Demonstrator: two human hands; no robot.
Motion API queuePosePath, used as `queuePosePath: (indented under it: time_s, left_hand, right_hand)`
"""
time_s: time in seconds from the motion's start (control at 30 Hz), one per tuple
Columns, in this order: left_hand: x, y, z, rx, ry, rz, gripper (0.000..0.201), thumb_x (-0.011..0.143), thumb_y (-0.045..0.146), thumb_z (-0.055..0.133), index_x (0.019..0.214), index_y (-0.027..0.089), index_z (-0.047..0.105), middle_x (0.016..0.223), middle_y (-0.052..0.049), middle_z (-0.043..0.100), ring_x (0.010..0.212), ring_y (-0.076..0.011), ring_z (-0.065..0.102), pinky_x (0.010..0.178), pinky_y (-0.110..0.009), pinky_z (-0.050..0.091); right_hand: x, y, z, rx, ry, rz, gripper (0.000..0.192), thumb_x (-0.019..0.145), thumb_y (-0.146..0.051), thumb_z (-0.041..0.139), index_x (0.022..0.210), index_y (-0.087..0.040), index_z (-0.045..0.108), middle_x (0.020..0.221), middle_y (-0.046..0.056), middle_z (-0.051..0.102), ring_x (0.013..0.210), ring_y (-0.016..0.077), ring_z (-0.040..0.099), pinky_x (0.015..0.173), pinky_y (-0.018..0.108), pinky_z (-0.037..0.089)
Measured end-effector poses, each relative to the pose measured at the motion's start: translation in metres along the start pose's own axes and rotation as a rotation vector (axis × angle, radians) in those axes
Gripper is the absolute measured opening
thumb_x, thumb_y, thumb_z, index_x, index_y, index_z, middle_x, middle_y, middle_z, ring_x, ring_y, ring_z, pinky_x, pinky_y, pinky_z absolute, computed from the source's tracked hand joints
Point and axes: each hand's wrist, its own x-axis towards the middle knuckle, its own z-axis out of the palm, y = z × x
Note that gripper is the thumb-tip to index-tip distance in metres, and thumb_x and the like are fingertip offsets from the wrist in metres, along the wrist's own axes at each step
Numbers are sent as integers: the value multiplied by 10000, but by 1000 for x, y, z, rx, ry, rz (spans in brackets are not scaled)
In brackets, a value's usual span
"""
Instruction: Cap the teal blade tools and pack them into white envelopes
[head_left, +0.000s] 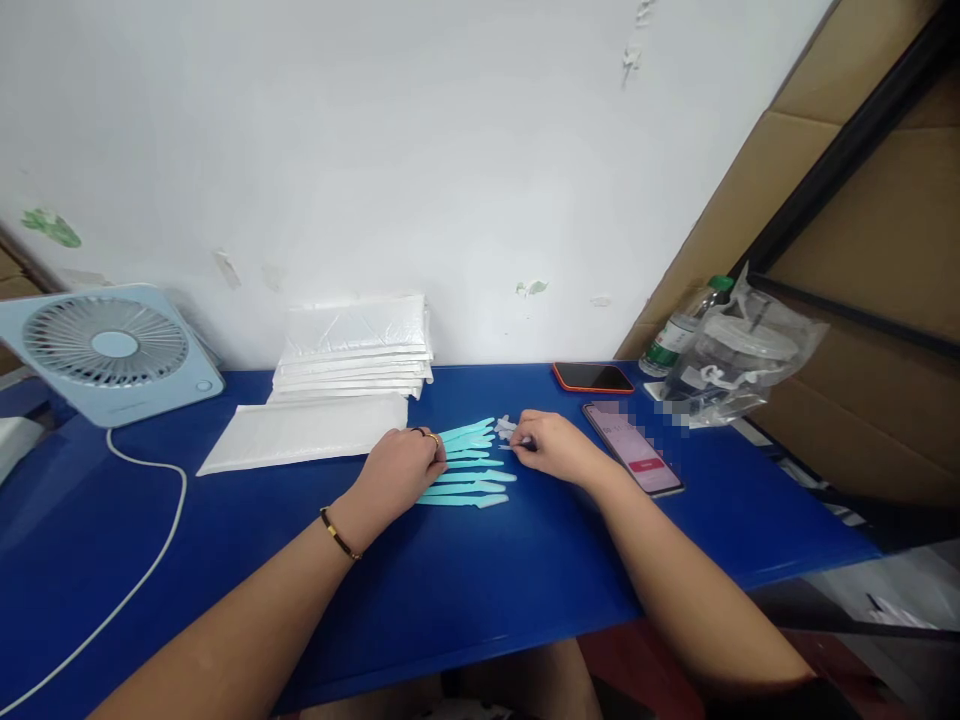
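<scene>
Several teal plastic razors (471,470) lie fanned on the blue desk (225,560), just in front of the padded envelope (304,432). Left hand (401,470) rests curled on their handle ends; right hand (551,447) pinches a small clear cap (508,428) beside their tips.

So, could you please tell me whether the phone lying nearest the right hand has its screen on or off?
On. The phone by the right hand shows a lit pale screen with a red button, while the orange-edged phone behind it is dark.
</scene>
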Motion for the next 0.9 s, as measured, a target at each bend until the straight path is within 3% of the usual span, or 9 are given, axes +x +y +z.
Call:
queuePosePath:
  time_s: [0.23, 0.9]
  left_hand:
    - [-1, 0, -3, 4, -18, -5, 199, 809, 242, 468, 716, 187, 634, 760, -36, 656, 653, -152, 573, 608, -257, 367]
    - [-2, 8, -2, 13, -22, 59, 189, 784, 185, 473, 661, 182, 617, 667, -23, 627, 619, -152, 556, 586, -268, 345]
  right_hand:
    - [-6, -2, -10, 156, -87, -14, 122, 731, -121, 564, 734, -169, 676, 766, 8, 596, 624, 90, 537, 573, 193, 379]
    - [0, -20, -1, 154, -77, -131, 132, 745, -99, 552, 710, -165, 660, 729, 5, 581, 626, 91, 516, 584, 203, 376]
